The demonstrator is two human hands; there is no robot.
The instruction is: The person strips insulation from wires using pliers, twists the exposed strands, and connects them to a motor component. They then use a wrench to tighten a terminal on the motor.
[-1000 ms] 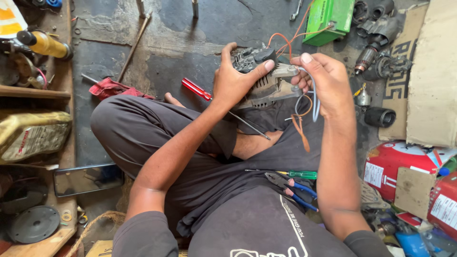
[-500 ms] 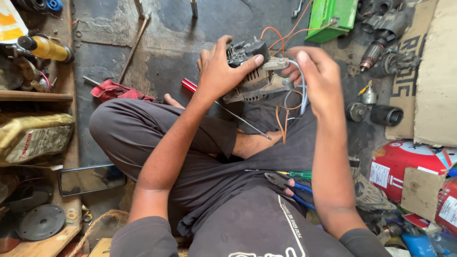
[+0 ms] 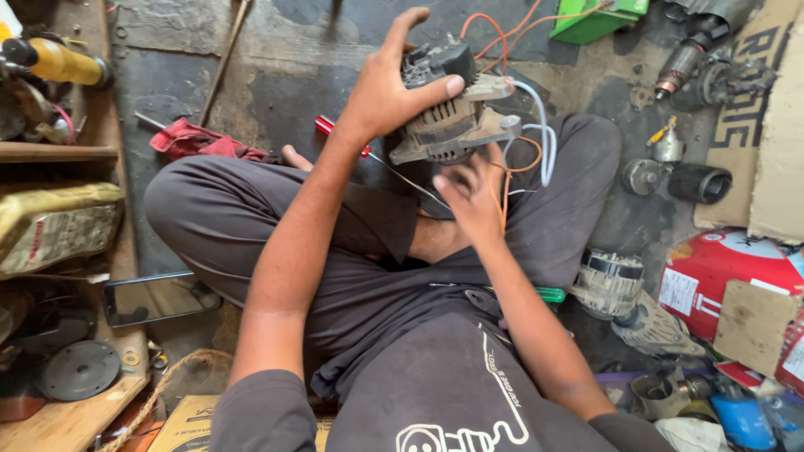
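Observation:
My left hand [image 3: 383, 94] grips a grey and black alternator [image 3: 456, 125] from the top and holds it above my crossed legs. Orange and white wires [image 3: 540, 142] loop out of its right side and hang down. Just beneath the alternator is my right hand [image 3: 471, 197], blurred, with its fingers spread and pointing up at the underside. An orange wire runs down beside it; nothing is visibly gripped. A red-handled screwdriver [image 3: 328, 126] lies on the floor behind my left wrist, its shaft running toward my foot.
On the dark floor lie a green box [image 3: 596, 20], a motor armature [image 3: 685, 57], a black cylinder [image 3: 700, 182], a second alternator [image 3: 610, 281] and a red canister [image 3: 722, 266]. On the left are a red rag [image 3: 201, 142], a phone [image 3: 152, 298] and a yellow bottle [image 3: 71, 63].
My right hand has let go of the wires and dropped from the alternator's right side to below it. My left hand keeps its grip on the alternator.

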